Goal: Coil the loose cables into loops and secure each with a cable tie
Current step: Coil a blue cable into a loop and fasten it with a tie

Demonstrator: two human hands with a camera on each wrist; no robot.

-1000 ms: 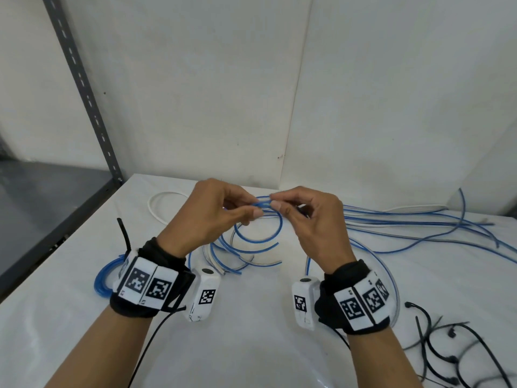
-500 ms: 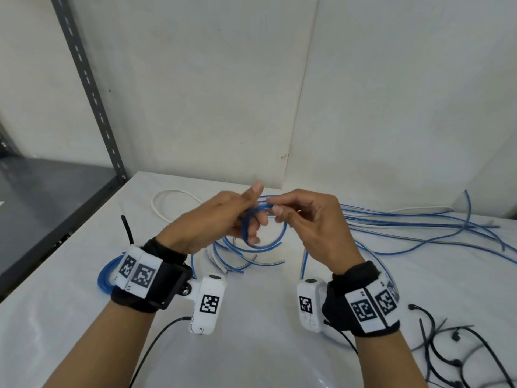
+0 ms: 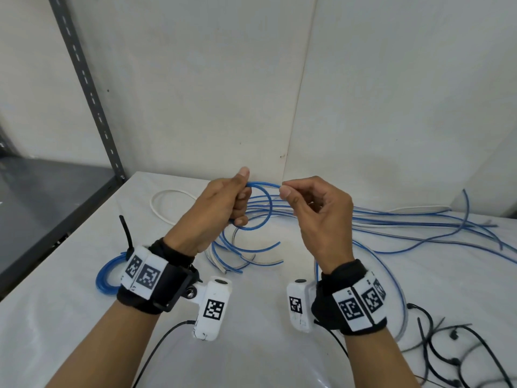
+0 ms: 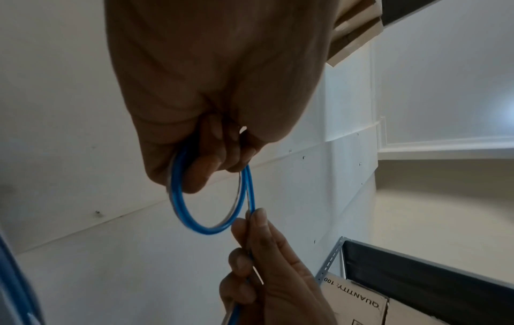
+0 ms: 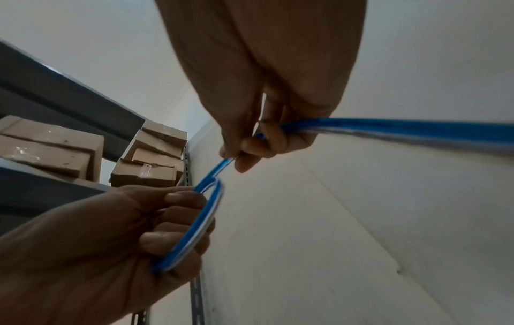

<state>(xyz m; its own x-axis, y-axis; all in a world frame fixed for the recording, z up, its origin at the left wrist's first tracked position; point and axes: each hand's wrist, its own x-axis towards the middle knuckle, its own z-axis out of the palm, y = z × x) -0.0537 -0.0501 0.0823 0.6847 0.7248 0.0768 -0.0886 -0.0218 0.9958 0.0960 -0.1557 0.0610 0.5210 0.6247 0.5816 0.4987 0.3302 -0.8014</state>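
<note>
Blue cable (image 3: 263, 208) held above the white surface (image 3: 84, 289), coiled into a small loop; left hand (image 3: 215, 211) has fingers curled through the loop, grip closed round it, thumb raised over the top; right hand (image 3: 316, 217) pinches the running strand between thumb and forefinger just right of the loop, grip narrow; from the left wrist view I see the loop (image 4: 211, 198) hanging under the curled fingers (image 4: 205, 173), the right hand (image 4: 267, 263) below it with the strand threading through; the right wrist view has the strand (image 5: 389, 129) leaving the right hand (image 5: 267, 92) toward the right. Against half a second ago: left thumb now stands higher, loop sits deeper in that hand, both hands raised a little. Both wrists lifted, backs of hands toward me, forearms converging. Loose blue cables (image 3: 419, 222) trail across the surface to the right; a finished blue coil (image 3: 107, 275) lies by the left wrist; black cable ties (image 3: 447, 357) lie near right.
</note>
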